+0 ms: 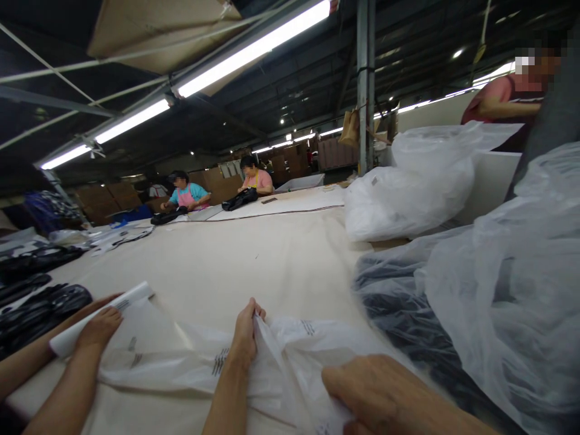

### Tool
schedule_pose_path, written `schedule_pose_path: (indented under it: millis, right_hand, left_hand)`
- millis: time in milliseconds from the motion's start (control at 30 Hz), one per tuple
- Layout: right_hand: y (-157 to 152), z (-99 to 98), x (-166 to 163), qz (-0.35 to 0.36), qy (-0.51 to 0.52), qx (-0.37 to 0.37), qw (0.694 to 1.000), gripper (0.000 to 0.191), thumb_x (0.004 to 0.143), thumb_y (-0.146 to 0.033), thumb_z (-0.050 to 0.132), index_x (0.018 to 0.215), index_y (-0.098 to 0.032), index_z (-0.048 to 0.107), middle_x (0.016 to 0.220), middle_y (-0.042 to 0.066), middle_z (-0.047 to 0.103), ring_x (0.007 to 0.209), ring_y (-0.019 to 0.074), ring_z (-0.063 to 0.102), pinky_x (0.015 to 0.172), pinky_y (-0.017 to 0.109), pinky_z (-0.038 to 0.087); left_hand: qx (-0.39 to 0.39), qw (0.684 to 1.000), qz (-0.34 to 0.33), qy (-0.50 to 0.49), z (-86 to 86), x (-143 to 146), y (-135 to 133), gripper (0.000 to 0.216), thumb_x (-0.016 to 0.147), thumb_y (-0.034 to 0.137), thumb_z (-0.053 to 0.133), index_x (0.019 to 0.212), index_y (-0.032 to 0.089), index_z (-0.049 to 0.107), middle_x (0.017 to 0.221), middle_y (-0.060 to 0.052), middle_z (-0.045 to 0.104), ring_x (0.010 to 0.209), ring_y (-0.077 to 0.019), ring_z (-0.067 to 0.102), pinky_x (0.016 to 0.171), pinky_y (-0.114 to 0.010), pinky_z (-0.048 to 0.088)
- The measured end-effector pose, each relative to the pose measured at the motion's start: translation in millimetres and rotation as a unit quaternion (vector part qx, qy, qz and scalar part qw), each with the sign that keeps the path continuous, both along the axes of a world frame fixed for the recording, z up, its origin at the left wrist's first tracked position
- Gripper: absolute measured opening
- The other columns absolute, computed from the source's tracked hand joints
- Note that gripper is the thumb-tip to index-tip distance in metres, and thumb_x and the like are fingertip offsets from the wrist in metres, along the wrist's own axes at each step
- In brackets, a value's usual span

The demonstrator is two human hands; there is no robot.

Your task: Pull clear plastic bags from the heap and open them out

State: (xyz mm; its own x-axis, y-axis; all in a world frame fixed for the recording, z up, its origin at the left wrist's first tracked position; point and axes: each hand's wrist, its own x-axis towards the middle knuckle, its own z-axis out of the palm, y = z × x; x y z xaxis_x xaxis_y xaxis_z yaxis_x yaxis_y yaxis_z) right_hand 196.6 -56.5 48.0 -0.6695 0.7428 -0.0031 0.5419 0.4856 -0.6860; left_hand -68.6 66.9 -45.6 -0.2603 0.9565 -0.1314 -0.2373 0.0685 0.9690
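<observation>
A strip of clear plastic bags (181, 356) with printed dark text stretches across the table from a white roll (136, 295) on the left. My left hand (247, 332) pinches the plastic near the middle, raising a fold of it. At the lower right, my right hand (374, 386) is closed on the same film, its fingertips partly hidden behind the hand. A co-worker's hand (102, 326) rests on the roll, with that person's other hand behind it.
Black items under clear film (408, 314) lie at right, beside a heap of plastic bags (408, 193). Black bagged items (49, 308) are stacked at left. Two people sit across the pale table (217, 260); another person (502, 99) is at upper right. A post (365, 90) stands behind.
</observation>
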Motion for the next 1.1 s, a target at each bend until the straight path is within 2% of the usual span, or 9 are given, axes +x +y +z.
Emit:
schedule_pose_path:
  millis: [100,233,367,467,767,867,933,1000,1100]
  right_hand:
    - [17.2,1.1,-8.4,-0.125,-0.178,0.125,0.968,0.052,0.07,-0.008,0.061,0.121,-0.018,0.058,0.086,0.01,0.071,0.081,0.0301,0.066,0.065,0.033,0.043]
    - [37.6,-6.8,-4.4,-0.157,-0.253,0.104,0.949,0.082,0.069,-0.009,0.066,0.143,-0.005,0.03,0.104,0.021,0.068,0.095,0.0323,0.065,0.073,0.035,0.048]
    - [49.6,-13.7,-3.0,-0.142,-0.302,0.05,0.941,0.059,0.059,-0.013,0.078,0.115,-0.005,0.061,0.104,0.021,0.068,0.099,0.035,0.064,0.077,0.037,0.05]
    - [58.4,-18.7,-5.7,-0.137,-0.328,0.072,0.932,0.023,0.07,-0.007,0.064,0.092,-0.009,0.071,0.096,0.018,0.071,0.094,0.033,0.066,0.073,0.035,0.05]
    - [99.6,-38.1,26.7,-0.351,-0.237,0.279,0.862,0.027,0.087,-0.008,0.037,0.086,-0.018,0.062,0.073,0.008,0.068,0.062,0.0222,0.065,0.046,0.026,0.028]
    - [101.7,-27.4,35.9,-0.387,-0.124,0.375,0.833,0.025,0.085,-0.01,0.04,0.093,-0.019,0.062,0.089,0.007,0.069,0.069,0.0193,0.065,0.05,0.026,0.032]
    - [99.7,-18.0,38.6,-0.347,-0.057,0.399,0.847,0.031,0.083,-0.008,0.039,0.098,-0.019,0.063,0.102,0.007,0.068,0.08,0.019,0.065,0.058,0.025,0.039]
    - [95.2,-9.9,38.7,-0.256,-0.044,0.341,0.903,0.035,0.08,-0.006,0.04,0.098,-0.019,0.065,0.1,0.006,0.069,0.086,0.019,0.064,0.068,0.025,0.042]
    - [82.9,-2.2,35.1,-0.108,-0.118,0.134,0.978,0.032,0.068,-0.004,0.049,0.083,-0.019,0.072,0.08,0.004,0.071,0.08,0.0188,0.065,0.068,0.023,0.043]
  left_hand:
    - [-0.008,0.998,-0.032,-0.055,7.8,-4.9,-2.8,0.057,0.063,0.064,0.063,0.055,0.021,0.026,0.049,0.007,0.037,0.041,-0.0055,0.032,0.043,-0.02,0.027]
    - [-0.006,0.978,-0.09,-0.189,15.8,-8.4,-8.3,0.054,0.079,0.054,0.056,0.052,0.019,0.025,0.049,0.005,0.038,0.04,-0.0062,0.034,0.04,-0.019,0.026]
    - [0.04,0.956,-0.14,-0.256,21.8,-7.8,-13.1,0.046,0.082,0.039,0.058,0.052,0.018,0.029,0.051,0.005,0.04,0.042,-0.0065,0.038,0.041,-0.017,0.029]
    - [0.069,0.955,-0.183,-0.224,26.2,-9.6,-18.2,0.039,0.078,0.032,0.062,0.055,0.017,0.034,0.052,0.005,0.043,0.04,-0.0045,0.038,0.039,-0.016,0.028]
    - [0.048,0.909,-0.414,-0.01,31.7,-13.2,-37.0,0.035,0.077,0.046,0.063,0.074,0.012,0.055,0.046,0.0,0.057,0.025,-0.0005,0.027,0.029,-0.014,0.008]
    - [0.065,0.929,-0.364,-0.028,31.4,-12.4,-30.9,0.033,0.075,0.044,0.068,0.076,0.013,0.056,0.05,0.001,0.058,0.026,0.0006,0.027,0.029,-0.013,0.01]
    - [0.111,0.949,-0.288,-0.061,32.4,-15.1,-25.9,0.031,0.073,0.043,0.069,0.076,0.016,0.054,0.05,0.005,0.054,0.027,0.0005,0.026,0.03,-0.013,0.012]
    - [0.155,0.966,-0.193,-0.08,34.2,-18.0,-22.3,0.031,0.071,0.044,0.069,0.078,0.018,0.054,0.052,0.007,0.052,0.028,0.0002,0.024,0.03,-0.013,0.013]
    - [0.176,0.983,-0.051,0.026,34.3,-15.5,-21.2,0.026,0.071,0.04,0.067,0.084,0.019,0.056,0.063,0.006,0.056,0.036,-0.0015,0.03,0.035,-0.015,0.02]
